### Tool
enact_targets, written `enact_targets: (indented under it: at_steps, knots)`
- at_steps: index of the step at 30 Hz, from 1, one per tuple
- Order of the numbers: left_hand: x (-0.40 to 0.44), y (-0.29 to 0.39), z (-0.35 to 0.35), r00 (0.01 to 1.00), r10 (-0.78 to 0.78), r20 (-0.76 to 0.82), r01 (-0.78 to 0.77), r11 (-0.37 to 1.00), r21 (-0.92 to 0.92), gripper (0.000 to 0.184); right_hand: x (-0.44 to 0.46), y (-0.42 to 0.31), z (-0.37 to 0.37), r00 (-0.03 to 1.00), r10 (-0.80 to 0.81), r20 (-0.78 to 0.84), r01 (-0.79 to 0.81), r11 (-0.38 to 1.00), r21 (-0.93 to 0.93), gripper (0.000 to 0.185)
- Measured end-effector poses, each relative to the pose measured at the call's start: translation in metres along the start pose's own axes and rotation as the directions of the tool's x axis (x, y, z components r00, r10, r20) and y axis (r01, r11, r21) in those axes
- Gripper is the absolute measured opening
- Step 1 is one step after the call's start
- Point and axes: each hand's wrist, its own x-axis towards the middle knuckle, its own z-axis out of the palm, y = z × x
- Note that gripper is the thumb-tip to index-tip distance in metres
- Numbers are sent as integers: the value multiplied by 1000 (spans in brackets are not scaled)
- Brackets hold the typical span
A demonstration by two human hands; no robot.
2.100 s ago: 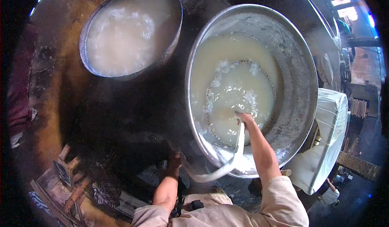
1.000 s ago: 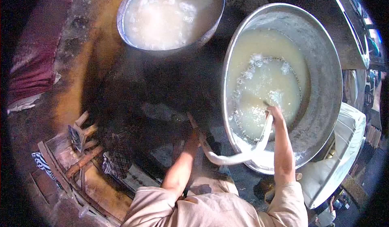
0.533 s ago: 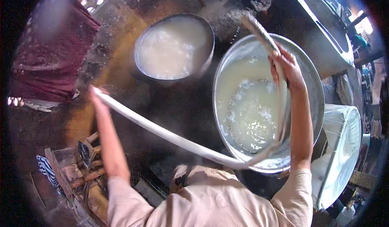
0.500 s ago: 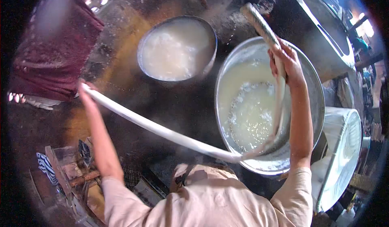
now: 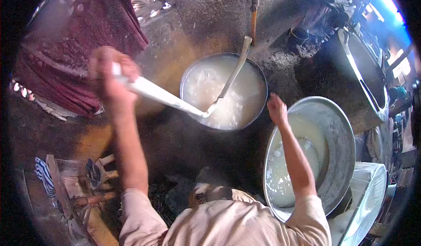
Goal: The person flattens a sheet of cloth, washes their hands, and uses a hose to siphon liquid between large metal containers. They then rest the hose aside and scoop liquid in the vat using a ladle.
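My left hand (image 5: 115, 72), smeared by motion, is closed around one end of a long white hose (image 5: 160, 96). The hose runs down to a round pot (image 5: 183, 80) of cloudy, frothy liquid, where it bends sharply. From that bend a duller, beige length (image 5: 234, 75) slants up across the pot, its tip past the far rim. My right hand (image 5: 277, 109) is between the pot and a wide metal basin (image 5: 344, 145), with its fingers curled and no object visible in them. The basin holds pale, foamy liquid, and my right forearm passes over it.
A dark red cloth (image 5: 83, 48) hangs at the left. Wooden pieces (image 5: 94, 197) and a striped cloth (image 5: 44, 175) lie at the lower left. A large vessel (image 5: 372, 92) stands at the far right, with a plastic-covered container (image 5: 370, 197) below it. An upright stick (image 5: 254, 15) stands behind the pot.
The hose's bend has gone from the basin's near rim to the pot. My right hand has released the hose's beige part and come lower. My left hand still grips the white end. The view has shifted.
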Motion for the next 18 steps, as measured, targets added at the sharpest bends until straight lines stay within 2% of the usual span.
enact_targets:
  at_steps: [1, 2, 3, 4, 5, 7, 9, 11, 13, 15, 16, 17, 18]
  knots:
    - [2, -25, 6, 1000, 6, -24, -5, 999, 39, 17, -14, 21, 17, 986, -132, -103, 129, 991, -32, 36]
    - [5, -51, 4, 1000, 17, -11, -16, 996, 87, 16, -27, 28, 22, 994, -85, -69, 81, 995, -57, 38]
    - [7, -76, 2, 1000, 22, 6, -22, 991, 135, 15, -40, 22, 22, 999, 31, 13, -30, 992, -120, 41]
    - [8, -101, 4, 1000, 5, 4, -6, 991, 134, 15, -52, 23, 25, 998, 39, 46, -30, 981, -193, 43]
    - [7, -125, 6, 1000, -16, 3, 15, 991, 131, 15, -62, 25, 29, 980, 164, 109, -134, 961, -243, 41]
    - [-1, -177, 2, 998, -43, 48, 19, 914, 405, 23, -78, 26, 39, 998, 0, 63, 24, 924, -381, 37]
    - [-21, -243, -10, 995, -33, 93, -29, 803, 596, 19, -87, 22, 45, 998, -32, 45, 47, 910, -411, 38]
    - [-47, -302, -17, 977, -214, 17, 174, 833, 525, 18, -84, 24, 49, 1000, 14, 4, -11, 909, -416, 39]
    - [-94, -379, -49, 964, -246, 106, 101, 699, 708, 19, -84, 25, 52, 997, 64, -39, -74, 906, -418, 39]
    - [-132, -435, -70, 963, -262, 61, 135, 667, 733, 19, -82, 23, 51, 997, 77, -16, -76, 894, -441, 40]
    - [-139, -446, -74, 900, -436, -15, 302, 599, 742, 24, -81, 21, 50, 996, 87, -7, -81, 890, -448, 38]
    - [-144, -461, -80, 900, -435, -14, 305, 607, 734, 24, -82, 24, 50, 996, 85, -11, -81, 886, -457, 38]
    - [-144, -468, -85, 916, -399, 27, 226, 572, 788, 26, -81, 25, 51, 996, 81, -19, -81, 878, -471, 38]
